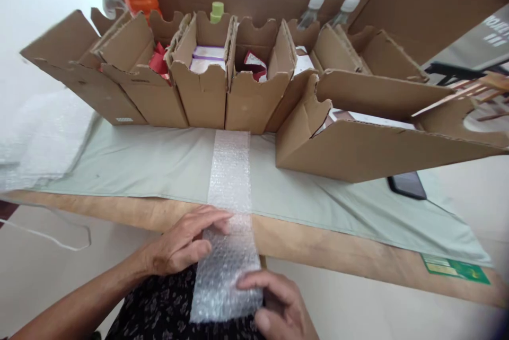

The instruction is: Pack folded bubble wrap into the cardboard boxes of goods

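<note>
A long strip of bubble wrap (pixel 229 207) runs from the cardboard boxes across the pale green cloth (pixel 143 165), over the table edge and down onto my lap. My left hand (pixel 181 242) rests on the strip's left side at the table edge, fingers stretched flat on it. My right hand (pixel 278 300) is lower, near my lap, its fingers curled over the strip's right edge and holding it.
A row of open cardboard bins (pixel 202 85) with packets and bottles stands behind the cloth. A larger box (pixel 358 149) lies at right, a dark phone (pixel 407 185) beside it. Folded bubble wrap (pixel 35 138) sits at left. The wooden table edge (pixel 338 250) shows in front.
</note>
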